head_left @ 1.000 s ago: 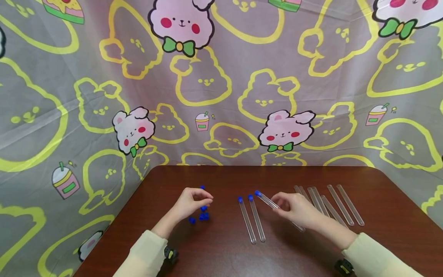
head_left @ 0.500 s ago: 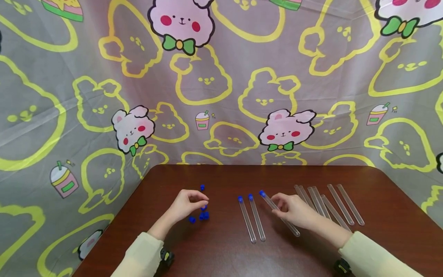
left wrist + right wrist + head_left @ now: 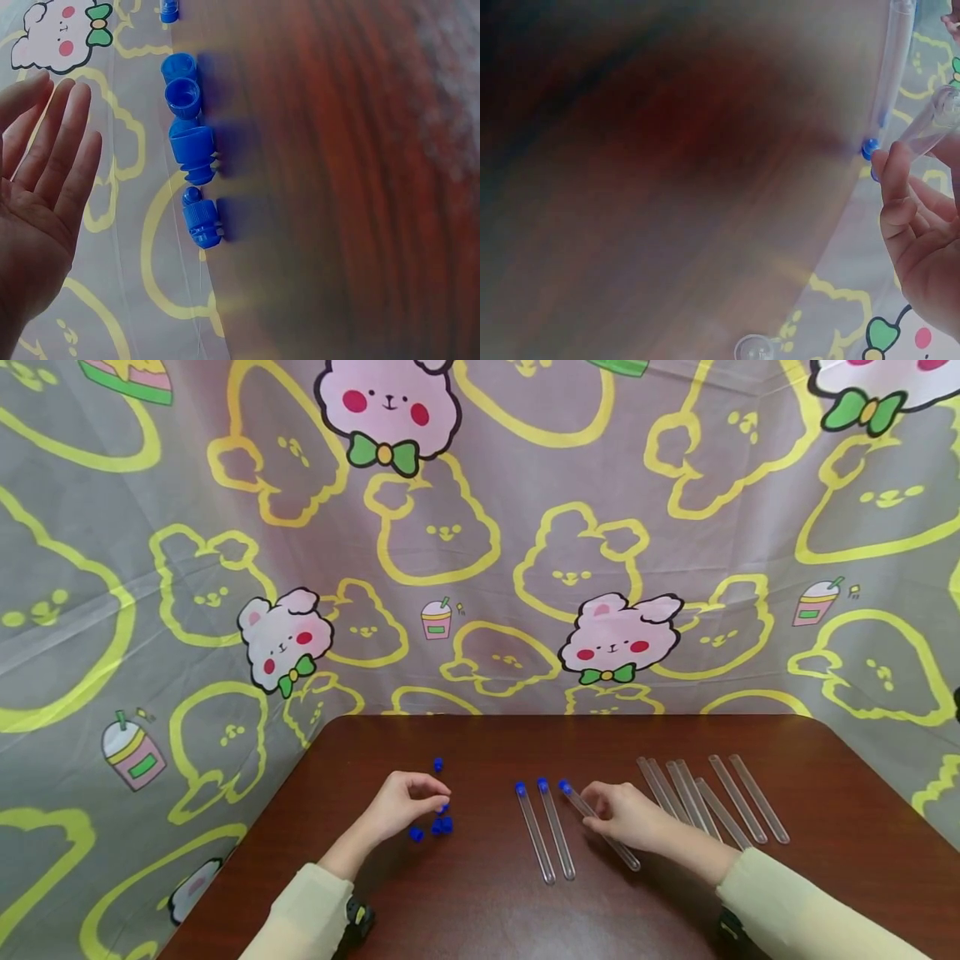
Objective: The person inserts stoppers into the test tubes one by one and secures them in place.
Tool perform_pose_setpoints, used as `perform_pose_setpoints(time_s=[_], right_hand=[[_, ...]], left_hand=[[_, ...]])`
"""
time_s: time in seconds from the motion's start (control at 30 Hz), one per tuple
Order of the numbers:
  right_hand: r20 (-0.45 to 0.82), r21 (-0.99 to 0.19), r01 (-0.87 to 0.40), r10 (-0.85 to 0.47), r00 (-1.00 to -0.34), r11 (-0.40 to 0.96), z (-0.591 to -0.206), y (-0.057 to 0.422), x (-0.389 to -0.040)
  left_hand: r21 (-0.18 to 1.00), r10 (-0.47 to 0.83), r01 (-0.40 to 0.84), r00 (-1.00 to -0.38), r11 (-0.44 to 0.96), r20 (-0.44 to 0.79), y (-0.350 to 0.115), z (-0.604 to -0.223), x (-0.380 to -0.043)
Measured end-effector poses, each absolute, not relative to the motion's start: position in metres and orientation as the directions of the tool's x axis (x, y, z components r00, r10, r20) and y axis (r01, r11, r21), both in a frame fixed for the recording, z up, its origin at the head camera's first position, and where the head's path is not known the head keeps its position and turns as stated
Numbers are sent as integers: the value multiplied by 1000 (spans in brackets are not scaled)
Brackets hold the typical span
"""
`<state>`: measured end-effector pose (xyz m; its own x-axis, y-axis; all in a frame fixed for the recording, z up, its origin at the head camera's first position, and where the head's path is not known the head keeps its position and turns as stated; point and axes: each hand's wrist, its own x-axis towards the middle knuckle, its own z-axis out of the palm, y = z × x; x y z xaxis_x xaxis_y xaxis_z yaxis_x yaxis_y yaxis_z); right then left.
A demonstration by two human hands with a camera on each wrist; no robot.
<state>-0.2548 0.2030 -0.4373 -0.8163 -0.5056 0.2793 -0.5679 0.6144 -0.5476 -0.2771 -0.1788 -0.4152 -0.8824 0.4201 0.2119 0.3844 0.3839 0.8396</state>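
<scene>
My right hand [image 3: 626,814] pinches a clear test tube [image 3: 618,853] with a blue cap [image 3: 565,787] on its far end. The tube slants over the table, just right of two capped test tubes [image 3: 557,831] lying side by side. Whether it touches the table I cannot tell. In the right wrist view, the held tube [image 3: 930,124] shows between thumb and fingers. My left hand [image 3: 401,802] hovers beside several loose blue caps [image 3: 442,827], partly covering one. Its fingers are relaxed with nothing between them, as the left wrist view shows by the caps [image 3: 193,146].
Several uncapped test tubes [image 3: 690,797] lie at the right of the brown table [image 3: 480,918], partly behind my right forearm. One blue cap [image 3: 438,764] sits farther back than the others. A patterned curtain [image 3: 487,610] surrounds the table's back and sides.
My right hand has shifted slightly left with the capped tube, bringing it nearer the two lying ones. My left hand has drawn back a little to the left.
</scene>
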Motion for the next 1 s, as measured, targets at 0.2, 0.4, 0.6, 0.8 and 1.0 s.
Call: perform_pose_setpoints(time_s=[0.2, 0.4, 0.6, 0.8, 1.0], right_hand=[[234, -540, -546, -509, -828, 640, -441, 200, -258], [214, -561, -535, -514, -831, 632, -443, 197, -262], [141, -615, -462, -488, -862, 639, -444, 191, -264], [127, -619, -436, -464, -876, 653, -443, 186, -265], [102, -620, -404, -441, -892, 672, -442, 182, -267]], left_hand=[[836, 421, 386, -882, 389, 212, -179, -417, -278], [819, 426, 393, -881, 419, 206, -183, -420, -281], [799, 457, 409, -868, 441, 192, -188, -421, -285], [765, 456, 406, -874, 499, 166, -194, -423, -293], [734, 447, 421, -877, 533, 178, -197, -423, -301]])
